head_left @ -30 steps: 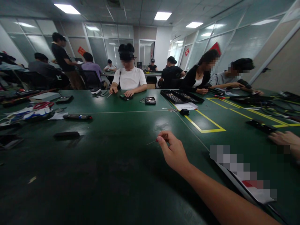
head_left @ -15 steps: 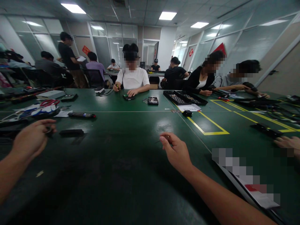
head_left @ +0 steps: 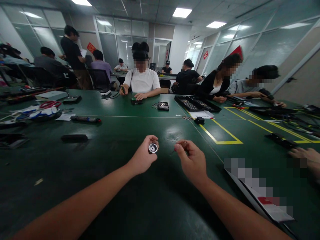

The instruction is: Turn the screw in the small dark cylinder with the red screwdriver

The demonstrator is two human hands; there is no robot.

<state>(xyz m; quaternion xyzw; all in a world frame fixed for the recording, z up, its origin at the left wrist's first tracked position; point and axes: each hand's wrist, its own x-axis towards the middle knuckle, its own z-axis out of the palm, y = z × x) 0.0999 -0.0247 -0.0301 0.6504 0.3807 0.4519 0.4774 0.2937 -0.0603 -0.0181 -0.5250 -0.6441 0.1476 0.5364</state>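
Observation:
Above the green table, my left hand [head_left: 143, 156] is wrapped round a small cylinder with a bright round rim [head_left: 153, 148]. Its end faces me, and dark spots show inside the rim. A short gap to the right, my right hand [head_left: 192, 160] is closed in a pinch. A thin, pale, pointed piece [head_left: 172, 153] sticks out from its fingertips toward the left hand; most of it is hidden, so its kind does not show. The two hands do not touch.
Left lie a black bar-shaped piece [head_left: 74, 138], a pen-like electric screwdriver [head_left: 85, 119] and red-handled scissors [head_left: 50, 104]. Ahead are a hard drive [head_left: 163, 106], black parts trays [head_left: 188, 103] and a small black block [head_left: 199, 120]. A co-worker's hand [head_left: 306, 156] rests at right.
My left hand has come from the far left to the middle, bringing the round-rimmed cylinder near my right hand. The right hand stays almost in place, still pinching.

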